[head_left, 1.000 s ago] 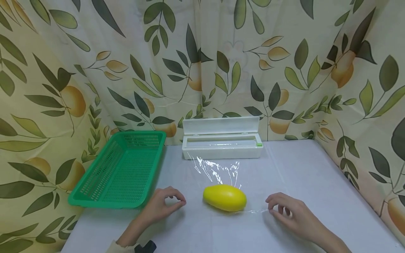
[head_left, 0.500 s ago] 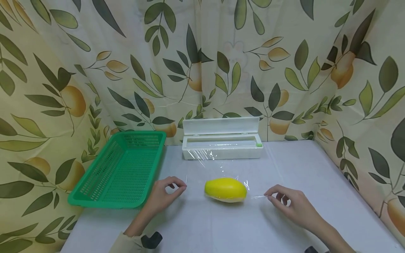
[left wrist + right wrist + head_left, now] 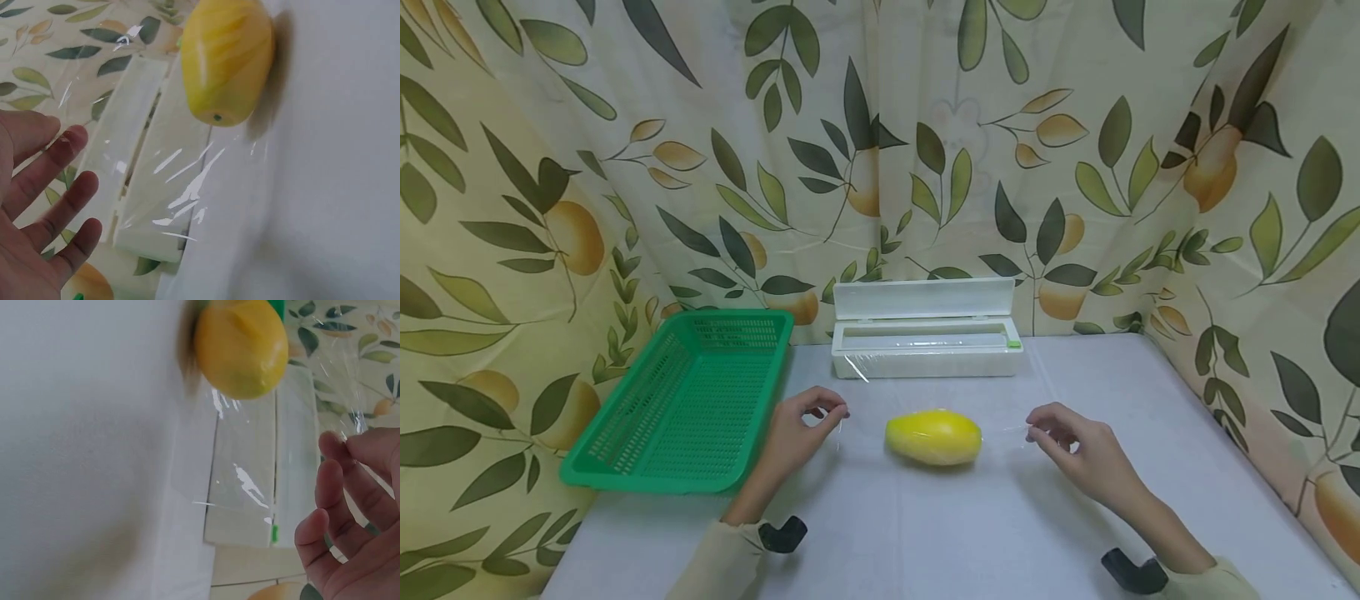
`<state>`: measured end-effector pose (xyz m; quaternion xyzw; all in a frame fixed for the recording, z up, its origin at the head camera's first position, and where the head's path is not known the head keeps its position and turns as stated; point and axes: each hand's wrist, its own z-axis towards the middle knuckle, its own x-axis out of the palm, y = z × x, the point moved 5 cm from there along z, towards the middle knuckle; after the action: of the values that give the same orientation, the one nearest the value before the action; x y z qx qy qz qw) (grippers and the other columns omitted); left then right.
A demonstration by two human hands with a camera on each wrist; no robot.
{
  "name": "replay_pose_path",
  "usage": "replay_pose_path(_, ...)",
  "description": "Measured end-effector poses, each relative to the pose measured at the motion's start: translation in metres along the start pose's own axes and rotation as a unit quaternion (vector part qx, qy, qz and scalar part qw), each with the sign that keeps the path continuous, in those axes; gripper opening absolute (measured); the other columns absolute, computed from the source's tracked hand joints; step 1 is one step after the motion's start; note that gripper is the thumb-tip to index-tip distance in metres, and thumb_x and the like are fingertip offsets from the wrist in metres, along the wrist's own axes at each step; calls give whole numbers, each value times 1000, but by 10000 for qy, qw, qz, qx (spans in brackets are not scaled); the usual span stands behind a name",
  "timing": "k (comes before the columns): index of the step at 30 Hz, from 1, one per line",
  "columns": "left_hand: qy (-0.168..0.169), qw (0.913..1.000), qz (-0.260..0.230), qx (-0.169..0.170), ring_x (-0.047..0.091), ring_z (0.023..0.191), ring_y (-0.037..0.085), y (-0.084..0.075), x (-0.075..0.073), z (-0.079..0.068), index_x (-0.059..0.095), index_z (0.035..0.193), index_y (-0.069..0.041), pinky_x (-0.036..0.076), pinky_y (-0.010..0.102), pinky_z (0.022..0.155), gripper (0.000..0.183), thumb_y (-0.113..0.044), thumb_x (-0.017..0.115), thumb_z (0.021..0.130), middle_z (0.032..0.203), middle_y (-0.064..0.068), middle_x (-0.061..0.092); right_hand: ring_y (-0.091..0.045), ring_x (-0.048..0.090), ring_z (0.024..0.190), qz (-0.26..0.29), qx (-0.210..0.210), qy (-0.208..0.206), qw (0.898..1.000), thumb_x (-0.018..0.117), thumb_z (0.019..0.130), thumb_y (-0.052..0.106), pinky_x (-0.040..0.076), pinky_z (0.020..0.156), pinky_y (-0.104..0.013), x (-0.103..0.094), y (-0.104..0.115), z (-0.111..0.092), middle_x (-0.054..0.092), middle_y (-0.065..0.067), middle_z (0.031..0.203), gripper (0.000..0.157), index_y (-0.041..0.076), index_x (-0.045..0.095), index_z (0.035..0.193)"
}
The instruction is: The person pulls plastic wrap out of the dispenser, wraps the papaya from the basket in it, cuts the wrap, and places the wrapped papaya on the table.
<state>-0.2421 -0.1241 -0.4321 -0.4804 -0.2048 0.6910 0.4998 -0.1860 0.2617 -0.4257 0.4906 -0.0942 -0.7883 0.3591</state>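
Note:
A smooth, oblong yellow fruit, like a papaya (image 3: 934,437), lies in the middle of the white table. Clear plastic wrap (image 3: 187,194) stretches from the dispenser box (image 3: 925,364) and covers the fruit. On the fruit's left, my left hand (image 3: 801,429) pinches one corner of the wrap between thumb and index finger; its other fingers spread apart in the left wrist view. My right hand (image 3: 1078,446) pinches the opposite corner, its remaining fingers bent. Both hands are raised over the table with the wrap taut between them, and the fruit sits between the hands.
At the left stands a green plastic basket (image 3: 655,483) with perforated walls. The white dispenser box is at the back, lid raised, a roll of wrap inside and a small green piece at its right end. A leaf-and-fruit patterned curtain (image 3: 880,167) surrounds the table.
Both hands have moved forward and up toward the box, drawing the wrap's near edge back over the fruit. The fruit has shifted slightly toward the box.

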Motion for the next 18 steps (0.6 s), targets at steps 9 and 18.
replay_pose_path(9, 66, 9989, -61, 470, 71, 83, 15, 1, 2, 12, 73, 90, -11, 57, 37, 72, 18, 7, 69, 92, 85, -4, 75, -2, 56, 65, -62, 34, -88, 9999, 71, 87, -11, 53, 58, -22, 1, -7, 11, 72, 5, 84, 29, 16, 67, 95)
replay_pose_path(18, 242, 9991, 223, 270, 71, 86, 13, 6, -2, 20, 79, 99, -11, 58, 45, 75, 14, -2, 70, 94, 90, -3, 78, -2, 56, 64, -135, -56, -91, 9999, 74, 88, -6, 50, 58, -22, -2, -6, 17, 75, 3, 86, 26, 12, 74, 107)
